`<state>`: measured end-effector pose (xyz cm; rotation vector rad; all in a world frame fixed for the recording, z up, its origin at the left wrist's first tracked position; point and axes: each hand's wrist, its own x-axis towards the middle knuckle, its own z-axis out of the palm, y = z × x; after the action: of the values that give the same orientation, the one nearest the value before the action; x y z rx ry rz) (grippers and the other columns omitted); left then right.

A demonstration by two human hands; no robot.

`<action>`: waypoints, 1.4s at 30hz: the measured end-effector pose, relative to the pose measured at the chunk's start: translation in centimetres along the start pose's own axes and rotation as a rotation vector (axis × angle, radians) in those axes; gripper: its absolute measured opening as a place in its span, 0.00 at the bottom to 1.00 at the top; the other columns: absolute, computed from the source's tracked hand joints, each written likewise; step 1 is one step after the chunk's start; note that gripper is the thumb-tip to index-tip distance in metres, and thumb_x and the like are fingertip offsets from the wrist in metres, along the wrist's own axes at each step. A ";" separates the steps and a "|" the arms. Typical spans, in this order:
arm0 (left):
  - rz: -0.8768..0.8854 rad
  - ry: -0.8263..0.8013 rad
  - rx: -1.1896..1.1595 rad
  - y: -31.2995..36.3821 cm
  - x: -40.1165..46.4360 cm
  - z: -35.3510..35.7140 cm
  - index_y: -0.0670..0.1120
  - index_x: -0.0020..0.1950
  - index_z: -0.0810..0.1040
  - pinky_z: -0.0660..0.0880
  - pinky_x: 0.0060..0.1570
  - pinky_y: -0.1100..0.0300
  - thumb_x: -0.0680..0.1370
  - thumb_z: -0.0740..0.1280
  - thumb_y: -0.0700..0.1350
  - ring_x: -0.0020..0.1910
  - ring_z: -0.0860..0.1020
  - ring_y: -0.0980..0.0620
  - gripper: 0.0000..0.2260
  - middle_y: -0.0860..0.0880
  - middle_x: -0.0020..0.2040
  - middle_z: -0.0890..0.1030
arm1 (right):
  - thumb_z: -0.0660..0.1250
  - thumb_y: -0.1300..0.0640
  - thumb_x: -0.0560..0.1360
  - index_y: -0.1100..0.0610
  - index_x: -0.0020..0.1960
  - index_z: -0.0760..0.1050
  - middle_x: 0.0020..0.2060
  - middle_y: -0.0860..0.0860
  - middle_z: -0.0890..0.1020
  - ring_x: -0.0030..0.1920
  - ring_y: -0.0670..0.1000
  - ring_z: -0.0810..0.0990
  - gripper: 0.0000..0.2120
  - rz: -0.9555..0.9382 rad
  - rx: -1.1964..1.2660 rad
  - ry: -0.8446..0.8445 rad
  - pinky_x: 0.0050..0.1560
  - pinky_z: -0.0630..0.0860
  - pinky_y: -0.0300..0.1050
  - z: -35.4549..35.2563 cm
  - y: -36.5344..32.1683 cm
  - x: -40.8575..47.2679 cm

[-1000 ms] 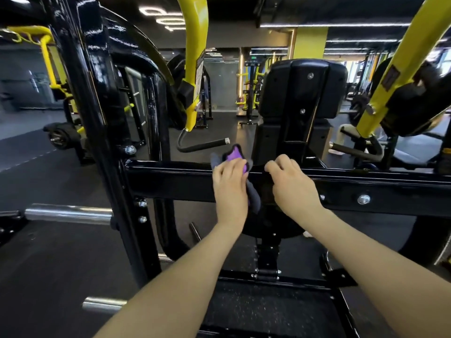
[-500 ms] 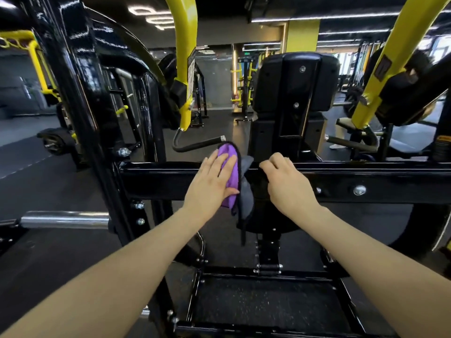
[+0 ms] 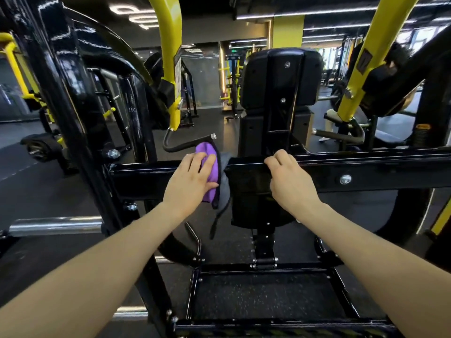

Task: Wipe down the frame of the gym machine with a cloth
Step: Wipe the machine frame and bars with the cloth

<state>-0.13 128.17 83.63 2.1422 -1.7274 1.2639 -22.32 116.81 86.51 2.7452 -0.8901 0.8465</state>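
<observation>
My left hand (image 3: 189, 182) lies flat on the cloth (image 3: 211, 174), fingers nearly straight and spread a little, pressing it against the front face of the black crossbar (image 3: 146, 178) that runs across the middle of the frame. The cloth is purple on the side I see, with a grey underside and a dark edge; it is draped over the top of the bar just left of centre, and a grey corner with a thin dark strip hangs down below the bar. My thumb sits along the lower edge of the purple part.

My right hand (image 3: 291, 181) is just to the right of the cloth, not touching it, with its fingers curled over the top edge of the same crossbar and gripping it. A silver bolt head (image 3: 345, 179) shows on the bar further right.

Directly behind the bar, at centre, stands the black padded back rest (image 3: 280, 79) on its black post. A yellow lever arm (image 3: 170, 57) comes down from the top of the frame left of centre, ending above a curved black handle (image 3: 185, 145) just behind the cloth. Another yellow arm (image 3: 366, 52) slants across the upper right. A thick black upright (image 3: 63, 81) of the machine fills the left side, and a chrome peg (image 3: 53, 225) sticks out at lower left. At the bottom of the frame, between my forearms, lies the black foot plate (image 3: 263, 293) inside the base of the frame, on the dark gym floor (image 3: 36, 191).
</observation>
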 end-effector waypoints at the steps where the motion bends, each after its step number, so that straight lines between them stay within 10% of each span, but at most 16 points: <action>1: -0.013 -0.001 0.000 0.6 0.3 -0.1 0.38 0.67 0.68 0.73 0.59 0.45 0.72 0.68 0.55 0.55 0.74 0.37 0.31 0.36 0.58 0.74 | 0.66 0.66 0.73 0.60 0.65 0.69 0.58 0.55 0.70 0.58 0.54 0.71 0.21 0.017 0.003 0.002 0.46 0.75 0.43 -0.1 0.5 -0.2; 9: 0.006 0.000 -0.114 9.6 5.3 -1.6 0.42 0.70 0.70 0.67 0.65 0.49 0.74 0.68 0.54 0.60 0.73 0.40 0.28 0.40 0.63 0.74 | 0.65 0.69 0.71 0.63 0.60 0.71 0.55 0.59 0.71 0.54 0.58 0.72 0.17 0.130 0.031 0.064 0.38 0.64 0.42 0.8 1.2 -0.7; 17: 0.179 0.101 0.019 2.5 0.7 0.2 0.44 0.74 0.60 0.66 0.68 0.47 0.73 0.69 0.52 0.65 0.70 0.39 0.34 0.39 0.66 0.72 | 0.64 0.67 0.74 0.60 0.66 0.67 0.59 0.56 0.69 0.57 0.56 0.70 0.21 0.180 0.022 0.040 0.40 0.69 0.42 0.3 2.3 -1.5; 32: 0.028 0.219 -0.196 14.2 9.7 -1.0 0.43 0.56 0.76 0.74 0.43 0.51 0.74 0.68 0.51 0.41 0.73 0.42 0.16 0.41 0.51 0.77 | 0.65 0.66 0.73 0.62 0.63 0.69 0.58 0.58 0.70 0.57 0.57 0.71 0.19 0.280 0.052 0.081 0.41 0.66 0.43 -0.6 8.5 -3.3; 42: 0.238 0.227 0.019 19.8 10.1 0.3 0.39 0.72 0.58 0.64 0.67 0.43 0.76 0.65 0.53 0.62 0.71 0.34 0.31 0.37 0.65 0.71 | 0.64 0.66 0.73 0.61 0.58 0.70 0.56 0.56 0.69 0.53 0.55 0.69 0.14 0.362 0.049 0.041 0.39 0.60 0.41 -0.5 11.2 -5.9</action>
<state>-16.79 113.51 82.26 1.7600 -1.9178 1.5186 -32.93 110.71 83.19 2.6350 -1.4016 0.9870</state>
